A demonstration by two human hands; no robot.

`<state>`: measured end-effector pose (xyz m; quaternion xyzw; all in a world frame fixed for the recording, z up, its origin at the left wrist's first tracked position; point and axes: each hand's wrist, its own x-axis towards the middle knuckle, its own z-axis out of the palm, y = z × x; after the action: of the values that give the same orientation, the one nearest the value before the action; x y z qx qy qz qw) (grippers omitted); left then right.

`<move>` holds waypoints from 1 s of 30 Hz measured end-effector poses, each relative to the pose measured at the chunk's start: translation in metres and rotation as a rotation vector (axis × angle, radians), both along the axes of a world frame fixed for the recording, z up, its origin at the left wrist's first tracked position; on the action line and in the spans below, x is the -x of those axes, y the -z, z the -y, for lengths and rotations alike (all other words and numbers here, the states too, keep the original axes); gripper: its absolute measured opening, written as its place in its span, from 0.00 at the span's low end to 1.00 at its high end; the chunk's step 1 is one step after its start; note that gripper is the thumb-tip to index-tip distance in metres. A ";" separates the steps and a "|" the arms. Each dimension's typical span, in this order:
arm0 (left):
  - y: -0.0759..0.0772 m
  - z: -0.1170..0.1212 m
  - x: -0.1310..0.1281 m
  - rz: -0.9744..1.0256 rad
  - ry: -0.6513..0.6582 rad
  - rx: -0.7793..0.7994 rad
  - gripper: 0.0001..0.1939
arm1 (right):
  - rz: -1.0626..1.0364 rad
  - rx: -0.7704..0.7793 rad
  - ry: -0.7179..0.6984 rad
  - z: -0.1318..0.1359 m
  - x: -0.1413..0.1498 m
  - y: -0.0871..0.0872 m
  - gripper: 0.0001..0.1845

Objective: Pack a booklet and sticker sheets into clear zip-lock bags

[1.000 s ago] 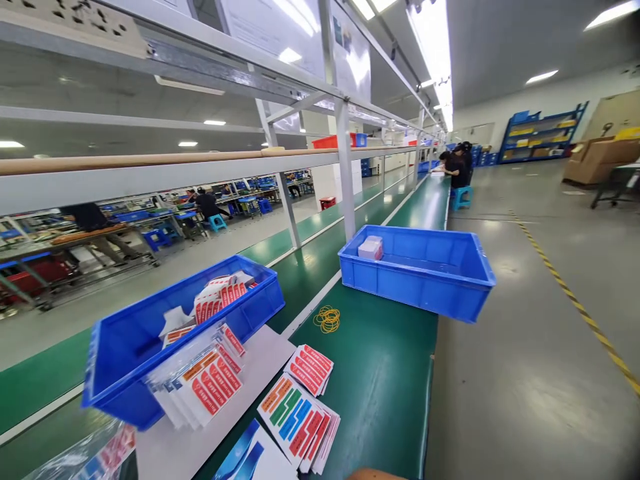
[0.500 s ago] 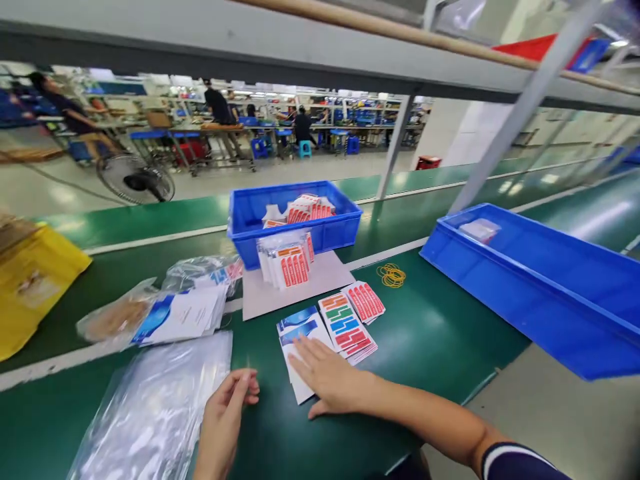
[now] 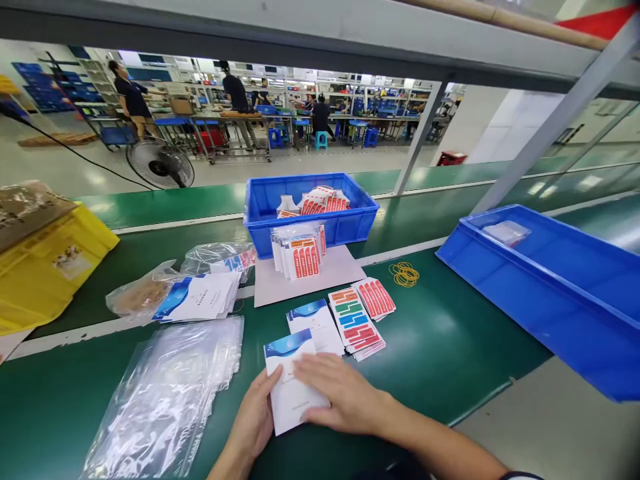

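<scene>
The left hand [image 3: 255, 413] holds the leaflet [image 3: 289, 403] by its left edge, with the thumb on the printed face and the other fingers mostly hidden under it. The right hand [image 3: 345, 393] lies over the right part of the same leaflet, its fingers stretched out and close together; whether it also grips the paper, I cannot tell. So the leaflet is between the two hands, white with a blue top band, above the near part of the green tabletop [image 3: 440, 333]. If its lower edge touches the tabletop, I cannot tell.

Just beyond the hands lies another leaflet pile [image 3: 320, 327], partly covered by the held one. Beyond the right hand, beside this pile, are the coloured cards [image 3: 353, 317], then the red cards [image 3: 375, 298], and a little farther the yellow rubber bands [image 3: 404, 274]. Straight ahead of the hands, a white board [image 3: 345, 263] carries bagged cards [image 3: 303, 259], which lean against a blue bin [image 3: 355, 230] with more cards inside. To the left of the left hand lie clear bags [image 3: 160, 400], and behind them white booklets [image 3: 207, 297]. Well to the right of the right hand is a bigger blue box [image 3: 545, 313].
</scene>
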<state>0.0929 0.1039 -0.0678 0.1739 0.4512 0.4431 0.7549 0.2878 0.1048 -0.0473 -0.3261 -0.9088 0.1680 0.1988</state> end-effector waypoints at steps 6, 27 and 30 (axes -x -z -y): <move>-0.009 -0.003 0.017 -0.059 -0.115 0.106 0.18 | 0.218 0.108 0.332 -0.043 -0.074 0.009 0.54; 0.007 -0.011 0.006 0.056 -0.125 0.159 0.18 | 0.275 0.008 0.355 -0.131 -0.077 0.002 0.11; 0.010 -0.010 0.007 0.038 -0.115 0.136 0.20 | 0.273 0.002 0.372 -0.136 -0.073 0.000 0.08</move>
<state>0.0858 0.1142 -0.0782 0.0874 0.4752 0.4574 0.7466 0.3603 0.2408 -0.0469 -0.5079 -0.8514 0.0837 0.1009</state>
